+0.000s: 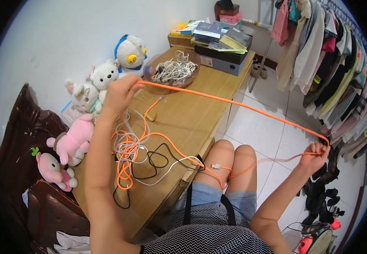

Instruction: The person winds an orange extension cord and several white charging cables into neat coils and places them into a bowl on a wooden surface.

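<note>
At the left, the orange cable (230, 100) could be drawn into a tighter knot if pulled hard, since its loops on the wooden table (183, 110) are mingled with a black cable (167, 158) and a white cable (175, 163), which might be dragged along. Farther right, the white plug (216, 166) resting on the thighs (219, 153) might be dislodged by a tug on the slack. By the left hand (122, 93), the cable is pinched between thumb and fingers; a span is stretched rightward to the right hand (315, 156), where it is pinched at a bend, with slack hung toward the thighs.
</note>
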Available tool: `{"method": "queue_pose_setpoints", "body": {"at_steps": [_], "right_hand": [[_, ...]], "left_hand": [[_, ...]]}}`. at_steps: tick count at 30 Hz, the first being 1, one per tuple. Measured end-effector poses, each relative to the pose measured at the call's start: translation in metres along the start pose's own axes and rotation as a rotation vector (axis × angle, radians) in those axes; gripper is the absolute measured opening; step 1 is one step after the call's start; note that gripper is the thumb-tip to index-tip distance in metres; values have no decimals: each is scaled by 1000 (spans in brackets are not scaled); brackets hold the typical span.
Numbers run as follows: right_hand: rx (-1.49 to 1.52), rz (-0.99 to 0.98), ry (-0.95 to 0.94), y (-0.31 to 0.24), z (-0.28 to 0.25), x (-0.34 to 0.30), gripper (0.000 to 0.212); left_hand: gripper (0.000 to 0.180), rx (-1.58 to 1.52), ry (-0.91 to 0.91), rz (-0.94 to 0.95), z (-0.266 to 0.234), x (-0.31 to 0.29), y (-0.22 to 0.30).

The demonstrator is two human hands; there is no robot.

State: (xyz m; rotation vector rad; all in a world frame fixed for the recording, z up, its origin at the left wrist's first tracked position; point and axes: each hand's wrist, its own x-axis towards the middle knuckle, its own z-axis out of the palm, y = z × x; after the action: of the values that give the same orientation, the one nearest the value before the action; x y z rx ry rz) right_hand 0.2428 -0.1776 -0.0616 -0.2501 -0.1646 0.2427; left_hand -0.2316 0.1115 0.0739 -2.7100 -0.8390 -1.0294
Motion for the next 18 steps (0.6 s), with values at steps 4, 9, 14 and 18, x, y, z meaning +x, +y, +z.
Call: {"method": "queue_pose_setpoints", "body": {"at_steps": [4,9,14,18], "right_hand": [[-49,-57,249,-23,-80,39,21],[-1106,-172,106,21,-69,19,45],[-1196,-314,-668,79,69,-101,50],[-1002,260,-1008,92,119,-167,43]], "left_hand": [[13,-88,52,-119,-14,8,-8],[13,-221,34,-206,2,28,23],[20,-96,-140,311,21,47,125],[26,-133,-158,429,44,50,157]]}}
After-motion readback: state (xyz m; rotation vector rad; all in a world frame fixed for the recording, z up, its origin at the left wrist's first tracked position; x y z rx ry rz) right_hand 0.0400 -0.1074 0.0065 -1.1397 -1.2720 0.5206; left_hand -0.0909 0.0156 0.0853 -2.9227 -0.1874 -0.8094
